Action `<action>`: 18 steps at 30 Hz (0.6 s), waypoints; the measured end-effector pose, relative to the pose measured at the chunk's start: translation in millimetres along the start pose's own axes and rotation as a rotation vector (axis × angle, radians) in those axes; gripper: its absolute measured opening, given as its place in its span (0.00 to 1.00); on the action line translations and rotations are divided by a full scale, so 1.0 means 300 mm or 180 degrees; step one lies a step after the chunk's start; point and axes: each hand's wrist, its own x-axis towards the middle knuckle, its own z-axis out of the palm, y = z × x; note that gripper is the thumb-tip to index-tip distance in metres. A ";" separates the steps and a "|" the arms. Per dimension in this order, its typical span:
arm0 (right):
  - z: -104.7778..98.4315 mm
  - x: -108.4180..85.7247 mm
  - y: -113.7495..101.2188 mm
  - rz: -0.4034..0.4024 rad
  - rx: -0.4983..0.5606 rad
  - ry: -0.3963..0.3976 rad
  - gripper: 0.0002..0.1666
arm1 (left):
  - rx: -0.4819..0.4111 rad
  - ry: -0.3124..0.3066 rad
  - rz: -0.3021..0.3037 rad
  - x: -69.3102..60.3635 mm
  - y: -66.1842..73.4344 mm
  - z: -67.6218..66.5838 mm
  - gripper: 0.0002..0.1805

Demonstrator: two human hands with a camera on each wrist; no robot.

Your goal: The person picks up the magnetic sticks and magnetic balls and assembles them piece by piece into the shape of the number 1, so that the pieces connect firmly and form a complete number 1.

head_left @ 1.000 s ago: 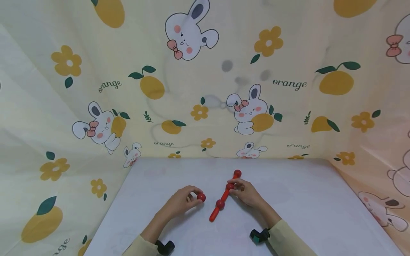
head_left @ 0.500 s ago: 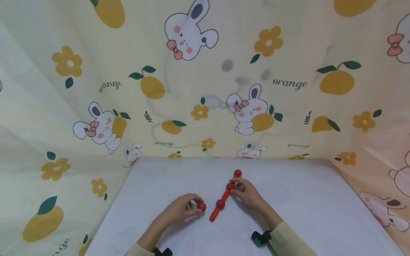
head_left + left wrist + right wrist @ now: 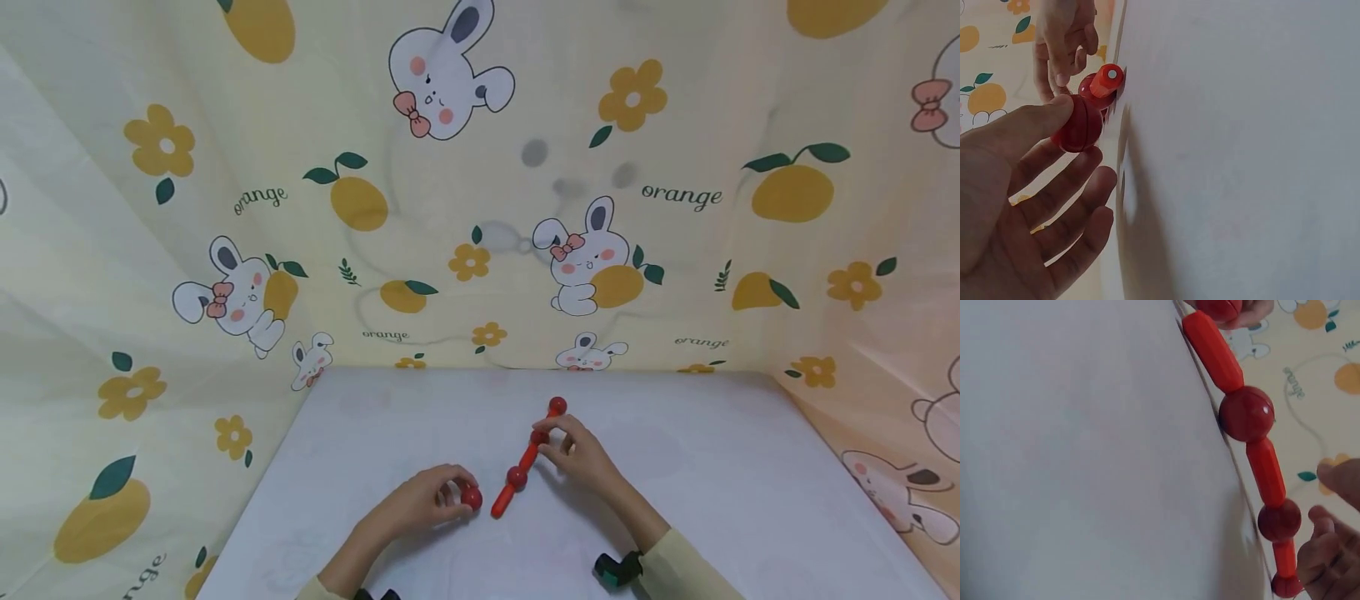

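Observation:
My left hand point(image 3: 431, 502) pinches a dark red ball point(image 3: 471, 498) between thumb and fingertips, low over the table. Just right of it lies a slanting chain of orange-red sticks and red balls, whose near end is a bare stick point(image 3: 502, 502). In the left wrist view, that stick's end point(image 3: 1112, 74) has a pale round dot. The chain continues through a ball point(image 3: 1247, 414), another stick point(image 3: 1266, 472) and a middle ball point(image 3: 1279, 520) to a far ball point(image 3: 557, 406). My right hand point(image 3: 581, 454) hovers by the middle ball; in the right wrist view a gap separates its fingers from it.
The white tabletop point(image 3: 690, 483) extends on both sides of the hands. Behind it hangs a cream curtain point(image 3: 420, 183) printed with rabbits, oranges and flowers. A black wrist camera point(image 3: 618, 571) sits at the right sleeve.
The left hand has brought its ball toward the table's near edge, level with the chain's bare stick end. The chain lies as before, and the right hand has hardly moved beside it.

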 end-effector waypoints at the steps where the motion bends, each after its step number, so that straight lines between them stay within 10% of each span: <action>1: 0.001 -0.004 -0.005 -0.0074 0.0017 -0.0045 0.23 | -0.0003 -0.0006 -0.0008 -0.002 0.001 0.002 0.18; 18: 0.051 -0.015 -0.016 -0.0950 -0.0053 -0.0936 0.22 | -0.0090 -0.0098 0.0039 -0.018 0.008 0.027 0.18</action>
